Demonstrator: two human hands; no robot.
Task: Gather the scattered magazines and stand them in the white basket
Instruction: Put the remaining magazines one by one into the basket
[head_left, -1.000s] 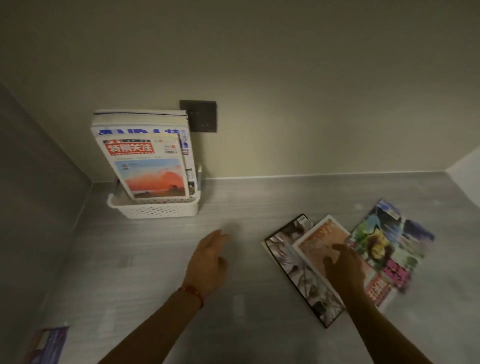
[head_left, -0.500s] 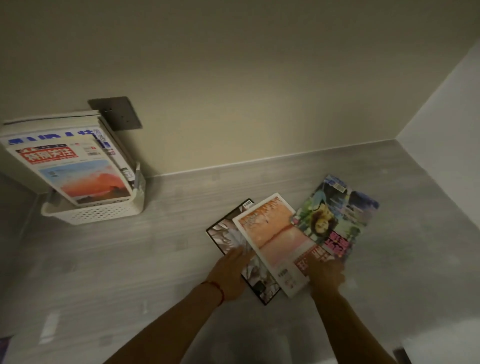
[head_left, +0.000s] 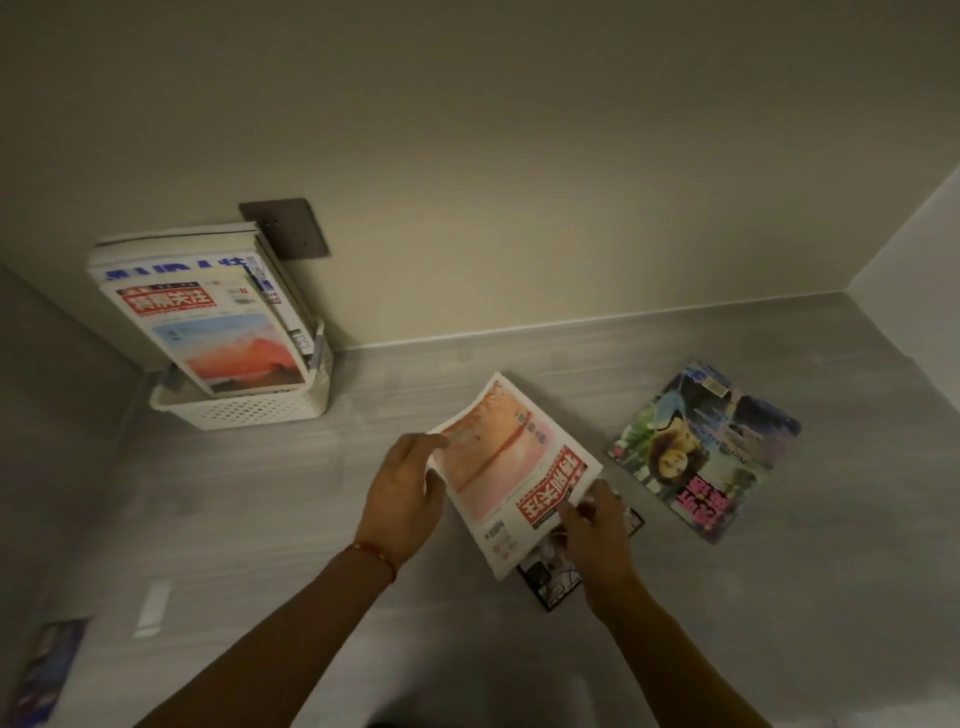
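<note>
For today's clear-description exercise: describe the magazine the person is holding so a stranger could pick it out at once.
Start at the white basket by the wall, then look right along the grey floor to the two hands. The left hand and right hand hold the pink magazine with a red title block, unlike the colourful magazine lying flat further right.

Black-bordered magazine (head_left: 550, 582) mostly under pink magazine (head_left: 514, 467)

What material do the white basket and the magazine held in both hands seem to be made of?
The white basket looks like moulded plastic with a matt finish: its wall carries regular rows of small holes. The held magazine appears to be thin paper, its cover probably slightly glossy: it bows between the left hand and the right hand.
</note>
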